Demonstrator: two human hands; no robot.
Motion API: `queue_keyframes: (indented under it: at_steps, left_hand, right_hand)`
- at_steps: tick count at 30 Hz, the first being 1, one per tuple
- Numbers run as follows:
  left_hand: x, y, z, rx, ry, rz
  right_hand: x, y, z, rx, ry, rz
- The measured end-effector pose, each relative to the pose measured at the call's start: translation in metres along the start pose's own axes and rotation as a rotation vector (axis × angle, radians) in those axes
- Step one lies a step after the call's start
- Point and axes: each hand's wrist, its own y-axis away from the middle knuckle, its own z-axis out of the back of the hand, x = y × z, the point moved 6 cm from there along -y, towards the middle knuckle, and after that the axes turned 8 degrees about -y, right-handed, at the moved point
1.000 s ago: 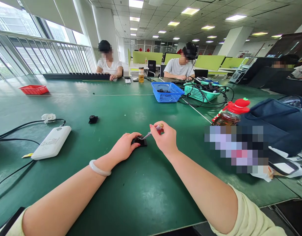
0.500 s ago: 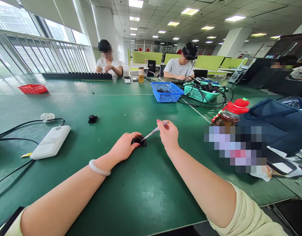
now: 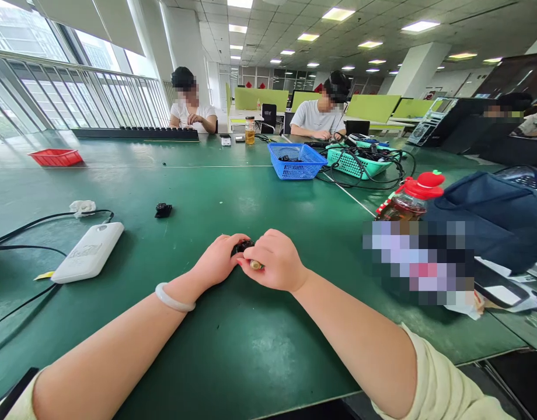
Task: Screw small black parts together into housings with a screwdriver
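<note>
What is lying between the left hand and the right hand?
In the head view, a small black part lies between the left hand and the right hand, partly hidden.

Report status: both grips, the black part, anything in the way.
Left grip on black part. Right grip closed around tool, gold-coloured end showing, tip hidden. Black part partly hidden behind the hands.

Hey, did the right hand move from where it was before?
Yes: against the blue basket, the right hand has moved left and a bit lower in the view, close up to the left hand.
</note>
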Motion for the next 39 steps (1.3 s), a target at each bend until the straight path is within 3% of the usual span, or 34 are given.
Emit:
queue_keyframes:
  at_steps: [2,6,9,13,25,31,39]
  left_hand:
    - [0.000,0.000,0.001,-0.004,-0.005,0.003]
    - [-0.002,-0.001,0.003,-0.010,-0.021,0.006]
    - [-0.002,-0.001,0.004,0.006,-0.034,0.032]
    - [-0.002,-0.001,0.005,0.017,-0.035,0.054]
    - [-0.004,0.000,0.006,0.037,-0.039,0.075]
    - [-0.004,0.000,0.005,0.037,-0.032,0.059]
    - [-0.003,-0.001,0.004,0.018,-0.041,0.027]
  right_hand:
    - [-0.008,0.001,0.003,-0.017,-0.033,-0.097]
    - [-0.047,0.016,0.013,-0.176,-0.148,-0.616]
    - [-0.074,0.036,0.015,-0.359,-0.310,-0.904]
    - [-0.097,0.059,0.013,-0.535,-0.396,-1.107]
    - [-0.098,0.060,0.015,-0.551,-0.413,-1.093]
    - [-0.084,0.052,0.008,-0.461,-0.521,-1.042]
    - [-0.070,0.039,0.011,-0.363,-0.448,-0.916]
